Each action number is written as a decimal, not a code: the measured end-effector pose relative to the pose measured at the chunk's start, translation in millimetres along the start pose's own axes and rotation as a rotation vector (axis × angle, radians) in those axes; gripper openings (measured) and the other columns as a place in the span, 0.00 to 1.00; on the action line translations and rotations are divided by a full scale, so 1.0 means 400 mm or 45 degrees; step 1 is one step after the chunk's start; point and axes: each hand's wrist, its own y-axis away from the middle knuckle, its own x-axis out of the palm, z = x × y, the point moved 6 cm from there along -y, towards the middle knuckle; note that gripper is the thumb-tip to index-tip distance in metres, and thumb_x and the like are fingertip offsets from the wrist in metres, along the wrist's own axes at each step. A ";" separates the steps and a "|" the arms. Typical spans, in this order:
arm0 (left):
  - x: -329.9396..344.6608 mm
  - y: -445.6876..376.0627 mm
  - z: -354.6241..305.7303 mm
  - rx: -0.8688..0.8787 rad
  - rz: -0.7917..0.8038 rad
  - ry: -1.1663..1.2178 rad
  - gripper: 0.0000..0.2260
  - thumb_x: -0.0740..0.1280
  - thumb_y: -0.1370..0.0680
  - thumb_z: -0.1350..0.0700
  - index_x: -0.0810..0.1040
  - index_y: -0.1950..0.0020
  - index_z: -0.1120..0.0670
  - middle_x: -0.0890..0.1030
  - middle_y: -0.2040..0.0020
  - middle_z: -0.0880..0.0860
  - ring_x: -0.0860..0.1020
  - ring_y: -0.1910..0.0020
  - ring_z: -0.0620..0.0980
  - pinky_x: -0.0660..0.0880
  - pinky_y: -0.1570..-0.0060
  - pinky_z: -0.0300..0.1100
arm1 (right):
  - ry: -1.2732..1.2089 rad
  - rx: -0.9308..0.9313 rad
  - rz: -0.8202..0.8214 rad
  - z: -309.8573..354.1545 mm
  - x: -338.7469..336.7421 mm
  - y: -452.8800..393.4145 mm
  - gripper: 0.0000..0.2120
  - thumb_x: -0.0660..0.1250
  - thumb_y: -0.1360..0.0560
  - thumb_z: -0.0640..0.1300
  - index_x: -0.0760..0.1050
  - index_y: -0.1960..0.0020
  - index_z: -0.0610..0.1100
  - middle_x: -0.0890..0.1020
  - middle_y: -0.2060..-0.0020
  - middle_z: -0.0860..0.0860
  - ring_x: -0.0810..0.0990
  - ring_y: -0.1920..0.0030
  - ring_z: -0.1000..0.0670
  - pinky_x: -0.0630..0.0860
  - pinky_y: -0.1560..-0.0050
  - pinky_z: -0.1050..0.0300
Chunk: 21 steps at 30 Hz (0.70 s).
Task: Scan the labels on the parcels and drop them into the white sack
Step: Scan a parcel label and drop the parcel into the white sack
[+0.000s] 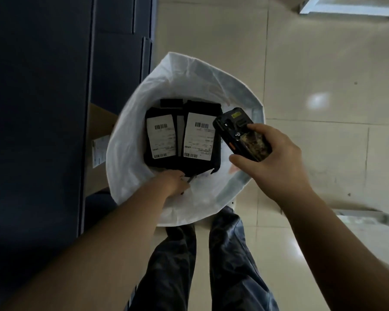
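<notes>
The white sack [130, 131] stands open on the floor below me. Two black parcels lie side by side over its mouth, each with a white barcode label facing up: the left parcel [161, 135] and the right parcel [200, 138]. My left hand [174, 181] reaches into the sack and holds the near edge of the parcels; its fingers are hidden beneath them. My right hand [272, 158] grips a black handheld scanner [240, 135], whose head points at the right parcel's label.
A dark blue cabinet [54, 108] fills the left side. A brown cardboard box [99, 140] with a label sits between cabinet and sack. My legs in dark trousers [211, 265] stand on the pale tiled floor [323, 86].
</notes>
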 end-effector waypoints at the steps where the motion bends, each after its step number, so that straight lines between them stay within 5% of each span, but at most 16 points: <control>1: -0.007 0.001 0.006 -0.004 -0.057 0.136 0.22 0.62 0.20 0.47 0.69 0.26 0.52 0.74 0.31 0.55 0.73 0.35 0.55 0.70 0.35 0.45 | -0.007 -0.003 -0.002 0.003 0.002 0.002 0.32 0.80 0.35 0.52 0.73 0.33 0.58 0.75 0.44 0.60 0.77 0.41 0.53 0.78 0.39 0.47; 12: -0.141 0.249 0.053 0.171 -0.439 0.745 0.20 0.66 0.20 0.50 0.72 0.29 0.53 0.76 0.33 0.50 0.74 0.37 0.48 0.70 0.37 0.41 | 0.059 -0.101 0.023 0.116 -0.029 0.067 0.32 0.80 0.34 0.51 0.74 0.33 0.54 0.77 0.44 0.57 0.77 0.43 0.54 0.77 0.41 0.53; 21: -0.262 0.661 -0.020 0.448 -1.001 0.781 0.15 0.68 0.21 0.53 0.77 0.34 0.51 0.76 0.38 0.44 0.73 0.40 0.41 0.67 0.40 0.36 | 0.114 -0.361 0.073 0.300 -0.156 0.140 0.31 0.80 0.35 0.52 0.75 0.34 0.54 0.76 0.47 0.59 0.75 0.47 0.56 0.72 0.46 0.60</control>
